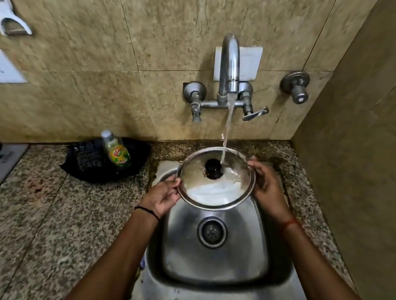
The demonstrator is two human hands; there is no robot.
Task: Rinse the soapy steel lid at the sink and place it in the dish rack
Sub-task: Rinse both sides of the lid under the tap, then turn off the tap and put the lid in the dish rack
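A round steel lid (197,177) with a black knob in its middle is held over the steel sink (179,248). White foam covers the lid's near half. Water runs from the wall tap (230,63) and lands on the lid just right of the knob. My left hand (164,196) grips the lid's left rim. My right hand (267,186) holds the right rim with its fingers on the edge. No dish rack is in view.
A green dish-soap bottle (117,153) stands in a black tray (94,164) on the speckled granite counter (49,222), left of the sink. A side wall (365,160) closes in on the right. A separate valve (296,86) juts from the back wall.
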